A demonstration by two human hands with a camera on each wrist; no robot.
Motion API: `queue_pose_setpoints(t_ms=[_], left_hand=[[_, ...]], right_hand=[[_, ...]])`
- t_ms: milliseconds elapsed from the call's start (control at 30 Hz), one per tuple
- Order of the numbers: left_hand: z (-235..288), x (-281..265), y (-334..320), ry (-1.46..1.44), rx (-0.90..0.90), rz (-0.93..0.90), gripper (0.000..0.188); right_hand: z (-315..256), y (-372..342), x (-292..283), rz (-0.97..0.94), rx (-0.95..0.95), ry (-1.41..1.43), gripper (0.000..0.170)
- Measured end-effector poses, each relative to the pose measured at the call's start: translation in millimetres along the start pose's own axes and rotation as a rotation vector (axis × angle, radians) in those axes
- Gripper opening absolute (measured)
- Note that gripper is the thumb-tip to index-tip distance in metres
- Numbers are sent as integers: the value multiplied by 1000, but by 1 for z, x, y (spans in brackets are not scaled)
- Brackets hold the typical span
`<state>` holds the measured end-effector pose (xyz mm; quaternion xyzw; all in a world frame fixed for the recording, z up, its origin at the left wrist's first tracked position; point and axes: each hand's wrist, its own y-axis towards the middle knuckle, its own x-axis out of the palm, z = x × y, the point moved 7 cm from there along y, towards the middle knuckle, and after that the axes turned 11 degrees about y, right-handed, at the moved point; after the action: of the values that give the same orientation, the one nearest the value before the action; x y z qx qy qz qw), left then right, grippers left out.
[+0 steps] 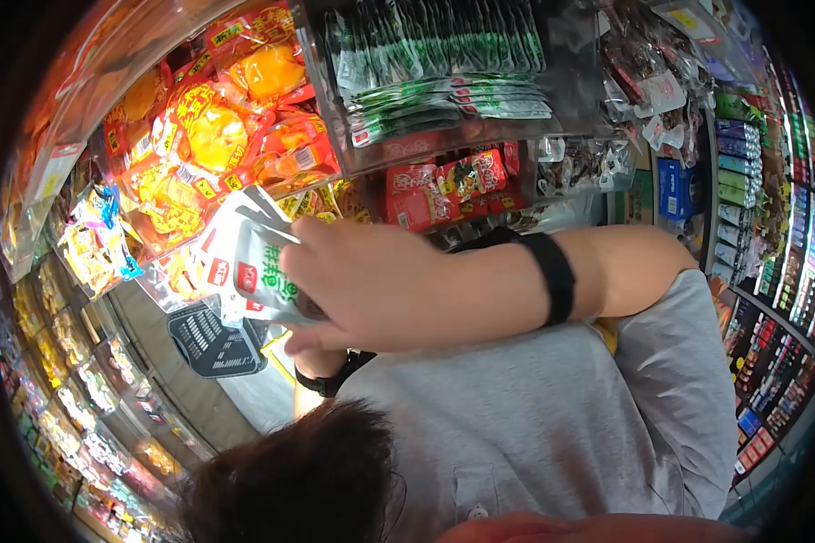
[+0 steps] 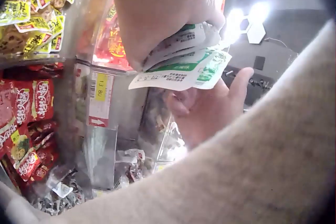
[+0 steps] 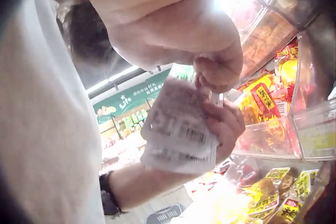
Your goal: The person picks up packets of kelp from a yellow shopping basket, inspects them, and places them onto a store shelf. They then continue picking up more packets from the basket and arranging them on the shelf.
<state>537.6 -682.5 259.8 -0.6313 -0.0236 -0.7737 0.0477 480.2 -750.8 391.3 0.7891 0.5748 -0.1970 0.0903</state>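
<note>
Several flat silver-and-white snack packets with green lettering and a red label are held as a bundle between both hands. My right hand reaches across from the right, its fingers and thumb gripping the packets' near edge. Beneath it, my left hand is mostly hidden in the head view. In the left wrist view, the left hand holds the fanned packets, with barcode print and green bands showing. The right wrist view has curled right-hand fingers at the packets' top and left fingers round their side.
An acrylic bin of similar green-and-silver packets stands above the hands. Left of it are orange-red snack bags; below it, red packets. A dark shopping basket sits lower left. Stocked shelves line the right side.
</note>
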Motion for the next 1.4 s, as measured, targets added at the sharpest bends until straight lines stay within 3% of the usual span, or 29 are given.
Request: queue_pose_setpoints(t_ms=[67,133,200,267,367,467,500,600,700,800,900,1000,1100,1200,1300,1400], left_hand=[[1,-4,1,-11,-6,-5,41],[3,-6,-2,24,5,20,39],[1,-6,-8,104,1,107,30],[-1,-4,-10,157,-8,142,27],[-1,-6,-17,192,-25,211,29],[3,-18,-25,236,-29,172,30],[4,-19,-26,242,-21,180,30],[6,-20,-28,258,-13,207,30],[4,-22,-26,249,-20,214,31],[1,-25,-25,238,-27,196,33],[1,-22,-23,252,-35,220,36],[2,-24,-27,284,-15,241,41],[5,-22,-32,380,35,307,50],[6,-21,-33,428,37,348,59],[8,-19,-35,459,58,277,56],[8,-17,-36,482,85,264,58]], right_hand=[[2,9,-12,-21,-348,-444,33],[36,30,-75,-3,-132,-612,20],[104,68,-126,152,157,-690,19],[138,92,-136,136,-124,-525,27],[178,109,-131,48,13,-379,21],[164,111,-134,75,-70,-269,20],[161,110,-133,191,-555,-552,36],[193,125,-124,-93,-94,-330,18],[201,126,-116,-181,41,-357,13],[180,125,-129,37,-394,-498,23],[196,139,-121,-92,-168,-589,22],[186,139,-121,-160,-164,-696,21],[167,136,-132,-89,259,-471,19],[139,127,-146,69,255,-116,28],[139,126,-142,64,358,-66,38],[151,134,-138,-40,195,-268,35]])
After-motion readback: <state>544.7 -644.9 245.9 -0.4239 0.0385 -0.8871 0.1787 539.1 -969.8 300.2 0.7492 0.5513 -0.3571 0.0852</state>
